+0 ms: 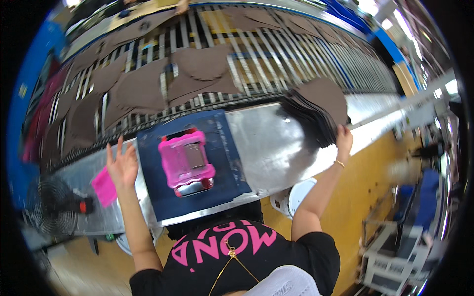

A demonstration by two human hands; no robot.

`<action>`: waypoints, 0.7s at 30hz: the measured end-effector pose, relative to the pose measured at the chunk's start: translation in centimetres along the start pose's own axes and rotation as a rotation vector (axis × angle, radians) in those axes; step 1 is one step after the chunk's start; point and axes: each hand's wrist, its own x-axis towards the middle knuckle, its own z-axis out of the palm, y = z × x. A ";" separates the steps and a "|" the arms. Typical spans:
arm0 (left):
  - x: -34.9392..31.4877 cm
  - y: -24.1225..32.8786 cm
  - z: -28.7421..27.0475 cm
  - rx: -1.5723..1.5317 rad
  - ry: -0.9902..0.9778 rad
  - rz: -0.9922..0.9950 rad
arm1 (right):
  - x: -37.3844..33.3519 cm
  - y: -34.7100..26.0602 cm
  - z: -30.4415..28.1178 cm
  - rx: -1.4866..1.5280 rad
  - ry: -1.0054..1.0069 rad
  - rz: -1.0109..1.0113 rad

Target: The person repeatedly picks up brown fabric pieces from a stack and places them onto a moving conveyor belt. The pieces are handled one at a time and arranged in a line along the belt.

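My left hand (122, 166) is raised over the left part of the metal table, fingers spread and nothing in them. Just below it lies a bright pink cloth (104, 188). At the right, my right hand (344, 142) has its fingers closed at the near edge of a fanned stack of brown flat cut pieces (323, 101); how many it grips is hidden. Between my hands, a dark blue mat (227, 170) carries a pink scallop-edged frame (170, 160) with a greyish rectangle inside and red and silvery parts at its ends.
Beyond the metal table (261, 143) runs a slatted conveyor (266, 59) bearing several brown cut pieces (143, 89). A black fan (52, 204) stands at the left. Part of another person's hand (182, 7) shows at the far side. A white round container (300, 193) sits below the front edge.
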 end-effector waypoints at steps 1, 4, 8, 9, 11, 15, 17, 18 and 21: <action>-0.3 -0.1 -0.7 0.013 -0.012 0.001 | -0.4 -0.8 0.2 -0.017 -0.068 -0.037; -2.0 -0.6 0.8 -0.030 0.072 0.063 | -1.3 -3.5 0.5 -0.066 0.034 -0.044; -1.6 -0.7 2.1 -0.075 -0.030 0.047 | 1.2 1.8 1.9 -0.137 -0.069 0.127; -1.8 -0.8 2.4 -0.096 -0.058 0.046 | 1.6 2.8 1.6 -0.014 -0.145 0.058; -2.2 -0.8 2.6 -0.140 -0.103 0.059 | 1.0 1.5 0.4 -0.088 -0.072 -0.036; -3.3 -0.9 2.2 -0.107 -0.077 0.156 | 0.7 -2.8 -1.6 -0.456 -0.003 0.201; -3.7 -0.7 2.1 -0.105 -0.064 0.175 | 2.4 -1.0 -0.7 -0.437 -0.033 0.114; -3.6 -0.7 1.9 -0.102 -0.066 0.175 | 2.7 -1.0 -0.6 -0.426 -0.062 0.095; -3.1 -0.8 1.3 -0.011 -0.015 0.163 | 2.9 -0.9 -0.6 -0.400 -0.102 0.053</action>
